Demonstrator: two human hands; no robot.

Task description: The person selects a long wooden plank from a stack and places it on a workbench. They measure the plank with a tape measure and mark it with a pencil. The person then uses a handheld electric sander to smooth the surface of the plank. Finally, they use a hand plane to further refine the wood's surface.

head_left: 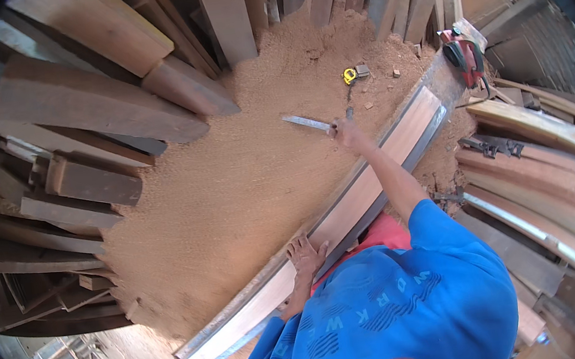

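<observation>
Reddish-brown flat wooden plank (355, 203) lies diagonally before the person. Left hand (304, 254) rests on it, fingers spread, apparently steadying it. Right hand (349, 136) grips a silver L-shaped metal square (305, 122) near its corner, leaving the blade clear.

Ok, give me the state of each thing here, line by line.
Left grip, open, resting on the plank
Right grip, closed on the metal-bladed tool
Metal-bladed tool, held, blade pointing left
Plank, lying flat
Tape measure, lying on sawdust, extension unclear
Red power tool, set down, on or off unclear
</observation>
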